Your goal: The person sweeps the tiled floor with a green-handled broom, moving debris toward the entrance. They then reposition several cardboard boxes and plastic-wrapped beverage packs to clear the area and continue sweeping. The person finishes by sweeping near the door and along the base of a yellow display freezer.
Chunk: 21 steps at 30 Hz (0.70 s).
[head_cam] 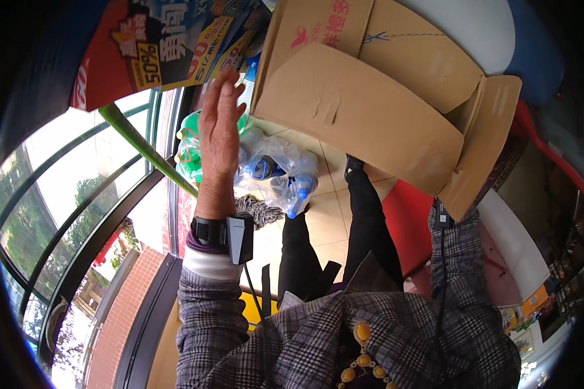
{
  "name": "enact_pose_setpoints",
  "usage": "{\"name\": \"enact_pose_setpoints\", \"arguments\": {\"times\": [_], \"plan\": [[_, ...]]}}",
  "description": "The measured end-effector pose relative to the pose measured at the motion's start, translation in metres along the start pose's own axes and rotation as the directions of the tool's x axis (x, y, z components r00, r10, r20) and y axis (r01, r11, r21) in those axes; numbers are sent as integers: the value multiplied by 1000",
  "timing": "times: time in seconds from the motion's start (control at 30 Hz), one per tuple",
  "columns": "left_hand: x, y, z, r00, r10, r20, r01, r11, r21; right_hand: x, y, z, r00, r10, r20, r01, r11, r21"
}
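Note:
My left hand [220,131] is raised with its fingers stretched upward and a little apart, and nothing shows in it. Its fingertips overlap the lower edge of a printed promotional carton [126,58] in the view; whether they touch it, I cannot tell. A brown cardboard box [355,112] with its flaps loose hangs tilted above the floor on my right. My right hand is hidden behind a flap of this box; only the plaid sleeve [455,248] and a small black device [443,216] at the wrist are visible.
A clear plastic bag [272,170] of bottles lies on the tiled floor [328,209] by my feet, next to green bottles [190,146]. A mop head [258,210] rests there too. A green pole [146,148] slants past the window [82,175]. A red panel [409,223] stands right.

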<state>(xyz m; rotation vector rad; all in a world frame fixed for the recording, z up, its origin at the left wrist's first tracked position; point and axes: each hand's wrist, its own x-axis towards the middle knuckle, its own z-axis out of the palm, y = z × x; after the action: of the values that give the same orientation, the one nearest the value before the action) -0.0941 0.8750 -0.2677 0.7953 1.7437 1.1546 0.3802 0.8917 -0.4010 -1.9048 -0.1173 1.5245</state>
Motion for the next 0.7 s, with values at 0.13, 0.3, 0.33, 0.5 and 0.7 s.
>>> {"name": "enact_pose_setpoints", "arguments": {"times": [0.13,0.3,0.33,0.5,0.7], "plan": [[-38,-37,-53,987,-159,-22,160,985,65,-20,24,-14,996,15,-86,-14,1000,12],[-111,-126,-111,881,-473,-28,473,875,97,-42,75,1,991,15,-131,-21,999,-45],[-125,-145,-118,842,-538,-46,539,838,79,-47,89,12,992,4,-125,-15,996,-90],[-166,-215,-140,785,-620,-2,617,782,86,-96,184,66,982,86,169,7,875,-484],[-159,-261,-158,898,-439,1,424,867,262,-138,306,162,622,124,773,707,335,-623]]}}
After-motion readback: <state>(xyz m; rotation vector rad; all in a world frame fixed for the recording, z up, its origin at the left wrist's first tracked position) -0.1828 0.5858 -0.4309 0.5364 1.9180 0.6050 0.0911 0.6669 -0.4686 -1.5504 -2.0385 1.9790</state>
